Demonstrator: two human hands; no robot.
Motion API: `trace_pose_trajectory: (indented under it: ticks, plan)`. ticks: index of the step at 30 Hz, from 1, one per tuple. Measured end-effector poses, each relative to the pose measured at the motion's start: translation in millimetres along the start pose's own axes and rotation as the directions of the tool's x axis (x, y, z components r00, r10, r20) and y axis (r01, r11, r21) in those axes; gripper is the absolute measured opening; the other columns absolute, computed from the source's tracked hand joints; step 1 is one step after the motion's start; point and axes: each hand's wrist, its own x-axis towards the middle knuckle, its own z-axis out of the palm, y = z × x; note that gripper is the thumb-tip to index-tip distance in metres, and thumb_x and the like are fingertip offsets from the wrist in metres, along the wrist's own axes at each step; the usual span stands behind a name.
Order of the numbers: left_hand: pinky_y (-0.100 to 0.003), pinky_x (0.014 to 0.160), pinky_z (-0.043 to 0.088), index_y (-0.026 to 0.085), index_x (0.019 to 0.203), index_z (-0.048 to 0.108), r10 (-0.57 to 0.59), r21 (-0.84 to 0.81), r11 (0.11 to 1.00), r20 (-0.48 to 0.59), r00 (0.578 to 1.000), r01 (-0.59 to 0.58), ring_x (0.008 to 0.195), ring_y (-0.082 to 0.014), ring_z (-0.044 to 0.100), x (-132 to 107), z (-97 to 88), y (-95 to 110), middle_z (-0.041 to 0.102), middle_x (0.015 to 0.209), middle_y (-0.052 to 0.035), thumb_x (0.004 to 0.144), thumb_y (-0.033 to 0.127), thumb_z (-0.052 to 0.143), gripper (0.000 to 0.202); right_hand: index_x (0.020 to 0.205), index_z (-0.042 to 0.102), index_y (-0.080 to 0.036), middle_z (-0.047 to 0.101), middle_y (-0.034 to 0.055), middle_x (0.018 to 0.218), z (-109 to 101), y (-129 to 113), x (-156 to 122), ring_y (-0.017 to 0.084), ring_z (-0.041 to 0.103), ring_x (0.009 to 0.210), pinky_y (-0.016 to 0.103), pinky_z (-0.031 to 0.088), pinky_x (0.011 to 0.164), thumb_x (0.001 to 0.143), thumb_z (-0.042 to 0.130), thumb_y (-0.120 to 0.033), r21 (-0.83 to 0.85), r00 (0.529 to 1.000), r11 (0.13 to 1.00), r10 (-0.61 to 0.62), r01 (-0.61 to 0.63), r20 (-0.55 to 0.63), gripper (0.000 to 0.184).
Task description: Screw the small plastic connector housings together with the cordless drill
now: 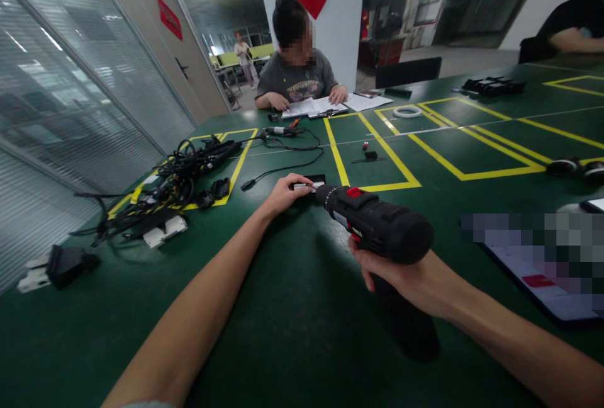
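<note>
My right hand [396,269] is wrapped round the handle of a black cordless drill [377,216] with red switches. The drill lies nearly level and points away to the left. Its bit meets a small flat black part [321,179] with a pale strip on it, though the exact contact is too small to make out. My left hand [285,194] rests on the table with its fingers closed on that part, partly covering it. Just left of this hand, a black cable with a plug end [248,185] lies on the table.
A tangle of black cables [189,172] and a black-and-white bracket [165,230] lie left. Yellow tape marks the green table [283,332]. A tablet-like screen [542,269] lies right. Opposite, a person [302,74] handles papers [321,107]. A white ring [407,112] lies farther back.
</note>
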Motion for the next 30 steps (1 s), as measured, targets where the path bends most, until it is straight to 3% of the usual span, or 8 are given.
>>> trace_pose_trajectory:
  ticks: [12, 23, 30]
  plan:
    - [-0.039, 0.095, 0.046, 0.018, 0.098, 0.076, 0.015, -0.009, 1.000, -0.002, 1.000, -0.015, 0.100, -0.0233, 0.061, 0, 0.7, -2, 0.069, 0.106, -0.0074, 0.076, 0.035, 0.070, 0.028, 0.092, 0.061, -0.021, 0.062, 0.0001, 0.065, -1, -3, 0, 0.019, 0.060, 0.066, 0.036, 0.046, 0.069, 0.087, 0.059, -0.037, -0.022, 1.000, 0.999, -0.027, 0.027, 0.014, 0.017]
    - [-0.037, 0.086, 0.047, 0.017, 0.100, 0.076, 0.009, 0.013, 1.000, 0.014, 1.000, -0.009, 0.091, -0.0214, 0.060, 2, -0.2, -3, 0.067, 0.106, -0.0077, 0.073, 0.039, 0.074, 0.035, 0.091, 0.058, -0.021, 0.061, -0.0021, 0.064, 11, -11, -1, 0.017, 0.059, 0.060, 0.031, 0.045, 0.058, 0.078, 0.065, -0.029, -0.033, 0.995, 0.999, -0.005, 0.002, -0.099, 0.017]
    - [-0.035, 0.084, 0.046, 0.018, 0.102, 0.076, 0.014, 0.015, 1.000, 0.025, 1.000, -0.014, 0.092, -0.0206, 0.060, 3, -2.0, -6, 0.067, 0.103, -0.0067, 0.073, 0.039, 0.076, 0.035, 0.091, 0.060, -0.020, 0.062, -0.0002, 0.063, 4, -3, 2, 0.019, 0.061, 0.064, 0.035, 0.046, 0.068, 0.084, 0.059, -0.031, -0.030, 0.999, 0.999, -0.013, 0.012, -0.036, 0.013]
